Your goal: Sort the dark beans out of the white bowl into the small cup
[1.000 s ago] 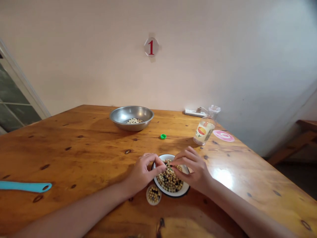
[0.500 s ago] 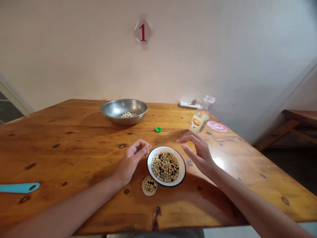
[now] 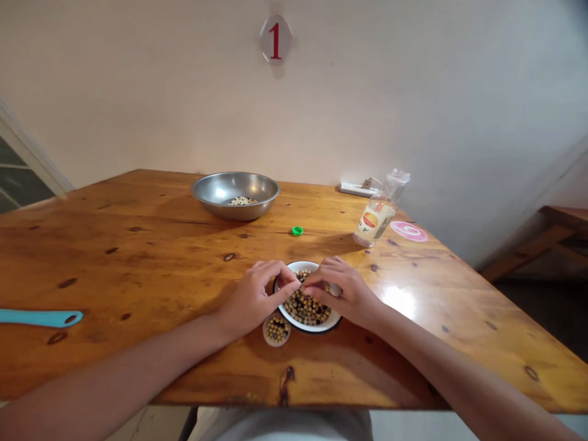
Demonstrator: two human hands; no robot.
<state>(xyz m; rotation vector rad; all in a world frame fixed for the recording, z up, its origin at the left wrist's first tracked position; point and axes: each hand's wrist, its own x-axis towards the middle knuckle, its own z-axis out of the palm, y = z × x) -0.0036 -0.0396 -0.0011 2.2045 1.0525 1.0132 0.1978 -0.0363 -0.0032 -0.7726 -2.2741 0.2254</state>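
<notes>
A white bowl with a dark rim (image 3: pixel 331 320) full of mixed tan and dark beans sits near the table's front edge. My left hand (image 3: pixel 257 297) and my right hand (image 3: pixel 342 293) meet over the bowl, fingertips pinched together and touching above the beans. What the pinched fingers hold is too small to make out. A small round cup (image 3: pixel 276 329) with a few beans stands just left of the bowl, under my left hand's heel.
A steel bowl (image 3: pixel 235 195) with some pale beans sits at the back of the wooden table (image 3: pixel 138 269). A green cap (image 3: pixel 297 231), a tilted clear bottle (image 3: pixel 379 214), a pink disc (image 3: pixel 408 231), a white power strip (image 3: pixel 356 188) and a blue handle (image 3: pixel 39 317) lie around.
Both hands, which had spread apart to either side of the bowl half a second ago, have come back together over the beans with fingers pinched. The view has shifted slightly.
</notes>
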